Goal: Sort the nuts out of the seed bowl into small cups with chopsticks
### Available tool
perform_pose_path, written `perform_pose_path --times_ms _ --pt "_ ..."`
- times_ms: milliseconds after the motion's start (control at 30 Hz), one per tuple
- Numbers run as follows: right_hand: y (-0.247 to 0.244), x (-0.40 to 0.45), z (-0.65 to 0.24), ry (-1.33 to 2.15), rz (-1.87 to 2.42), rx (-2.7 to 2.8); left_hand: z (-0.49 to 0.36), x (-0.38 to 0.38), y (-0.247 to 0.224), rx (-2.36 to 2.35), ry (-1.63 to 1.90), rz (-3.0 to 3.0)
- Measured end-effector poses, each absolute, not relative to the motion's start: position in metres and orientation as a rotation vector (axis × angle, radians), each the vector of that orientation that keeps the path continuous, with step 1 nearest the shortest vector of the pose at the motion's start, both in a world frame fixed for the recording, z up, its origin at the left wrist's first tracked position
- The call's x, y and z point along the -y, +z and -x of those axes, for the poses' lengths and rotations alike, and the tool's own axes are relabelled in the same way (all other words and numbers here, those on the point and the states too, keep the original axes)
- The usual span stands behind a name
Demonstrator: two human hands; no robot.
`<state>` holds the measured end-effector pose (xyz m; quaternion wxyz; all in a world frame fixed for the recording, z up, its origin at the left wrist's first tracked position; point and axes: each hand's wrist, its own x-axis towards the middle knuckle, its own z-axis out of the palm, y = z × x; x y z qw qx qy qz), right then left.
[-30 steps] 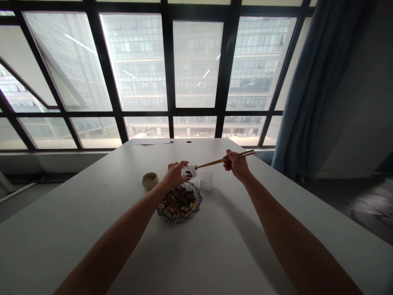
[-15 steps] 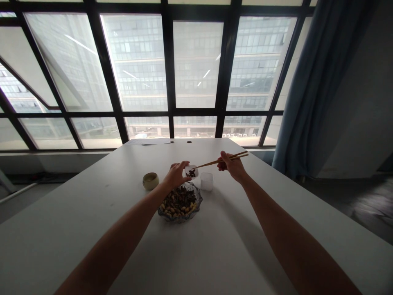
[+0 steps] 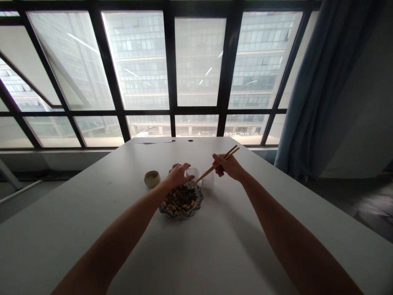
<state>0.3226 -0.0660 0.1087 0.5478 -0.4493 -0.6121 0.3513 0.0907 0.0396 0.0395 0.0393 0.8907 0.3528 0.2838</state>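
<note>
My left hand (image 3: 178, 175) is closed around a small translucent plastic container (image 3: 192, 172), gripped between thumb and fingers just above the far rim of a glass bowl. The scalloped bowl (image 3: 181, 216) holds dark seeds and pale nuts, partly hidden by my left forearm. My right hand (image 3: 225, 165) grips a pair of wooden chopsticks (image 3: 211, 169). Their tips point down and left, close to the bowl's far right edge and under the held container. Behind the chopsticks, a second translucent container (image 3: 208, 180) stands on the table.
A small beige-green cup (image 3: 152, 179) stands left of the bowl on the white table (image 3: 123, 241). Sheets of paper (image 3: 150, 140) lie at the far edge, beside round holes in the tabletop. Windows rise beyond, and a blue curtain (image 3: 307, 102) hangs on the right.
The chopsticks have moved from inside the held container down toward the bowl and are now steeper. Dark pieces seen in that container earlier no longer show there.
</note>
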Motion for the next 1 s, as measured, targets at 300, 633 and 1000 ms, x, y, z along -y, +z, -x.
perform_pose_path --times_ms 300,633,1000 --pt "0.120 0.081 -0.297 0.831 1.194 1.835 -0.042 -0.020 0.051 -1.024 1.017 -2.660" --pt "0.123 0.085 -0.297 0.854 1.193 1.925 0.020 0.014 0.002 -0.966 1.248 -1.945" --pt "0.116 0.077 -0.303 0.824 1.152 1.684 0.017 0.009 -0.008 -0.889 1.122 -1.807"
